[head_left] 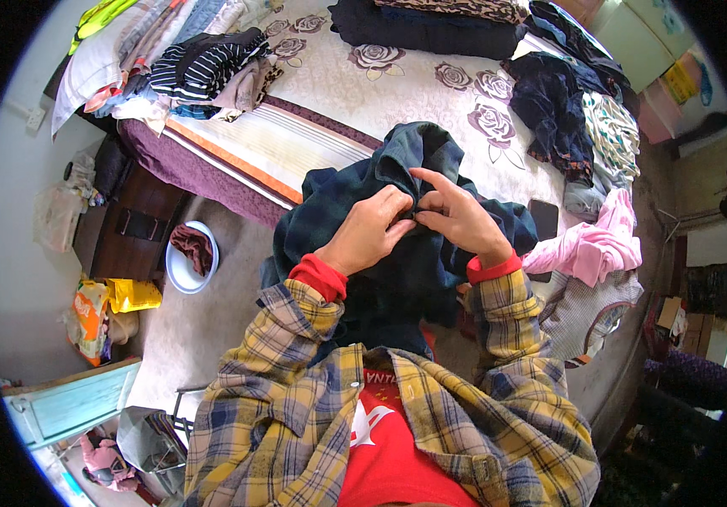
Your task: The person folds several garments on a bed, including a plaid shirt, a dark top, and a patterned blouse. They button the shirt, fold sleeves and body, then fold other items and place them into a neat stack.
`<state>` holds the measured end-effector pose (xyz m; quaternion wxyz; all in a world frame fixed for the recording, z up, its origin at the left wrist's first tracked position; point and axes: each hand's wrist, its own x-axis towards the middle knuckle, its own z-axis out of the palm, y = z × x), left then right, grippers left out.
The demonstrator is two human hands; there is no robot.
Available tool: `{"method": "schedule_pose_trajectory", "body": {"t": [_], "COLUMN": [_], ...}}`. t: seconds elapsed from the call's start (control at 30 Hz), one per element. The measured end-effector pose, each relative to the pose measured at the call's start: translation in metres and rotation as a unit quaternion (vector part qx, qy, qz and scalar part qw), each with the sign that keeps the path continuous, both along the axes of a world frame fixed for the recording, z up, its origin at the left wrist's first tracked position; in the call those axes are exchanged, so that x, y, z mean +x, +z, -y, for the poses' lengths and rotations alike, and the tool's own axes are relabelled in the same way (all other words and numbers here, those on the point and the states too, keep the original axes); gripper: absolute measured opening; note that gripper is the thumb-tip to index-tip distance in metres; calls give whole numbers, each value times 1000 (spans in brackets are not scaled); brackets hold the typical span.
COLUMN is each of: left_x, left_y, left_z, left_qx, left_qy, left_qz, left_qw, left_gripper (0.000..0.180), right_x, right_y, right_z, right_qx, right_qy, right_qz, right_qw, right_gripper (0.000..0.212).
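Observation:
A dark green and navy checked shirt (317, 207) lies bunched over my lap and against the edge of the bed, its collar turned up at the far side. Just below the collar, my left hand (365, 230) pinches the front edge of the cloth between thumb and fingers. My right hand (462, 218) meets it there, thumb and fingertips closed on the same edge while the index finger points out toward the collar. Whether a button sits between the fingertips is too small to tell.
Folded clothes (211, 68) are piled at the bed's far left, dark folded items (431, 32) at its far edge. Dark garments (549, 110), a phone (543, 218) and a pink garment (592, 241) lie on the right. A basin (180, 272) with brown cloth stands on the floor.

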<state>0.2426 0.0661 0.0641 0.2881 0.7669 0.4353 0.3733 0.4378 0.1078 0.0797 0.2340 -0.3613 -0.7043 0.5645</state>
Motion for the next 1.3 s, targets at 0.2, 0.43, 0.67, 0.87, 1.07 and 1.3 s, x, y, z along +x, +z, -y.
{"method": "schedule_pose_trajectory", "body": {"t": [0.2,0.43,0.67,0.87,1.07,1.3], "left_x": [4,6,6,4,2,-9], "left_y": [-3,-10,-26,-36,-38,-32], "left_z": [-3,-5,-5,-3,-3,-6], "left_qx": [29,15,96,105,119,-70], "left_qy": [23,73,150,177,162,144], "left_qz": [-14,8,-76,-87,-101,72], "left_qw": [999,997,981,975,974,984], "left_gripper": [22,21,15,11,9,9], "right_x": [-2,-16,-25,-38,-43,-43], "right_y": [2,7,-3,-17,-17,-20], "right_z": [4,7,8,8,9,8], "right_qx": [69,224,325,336,288,317], "right_qy": [-18,-19,-65,-130,-127,-113], "right_qz": [21,5,103,110,111,119], "right_qw": [997,974,938,926,942,934], "right_gripper": [64,61,40,17,14,15]}}
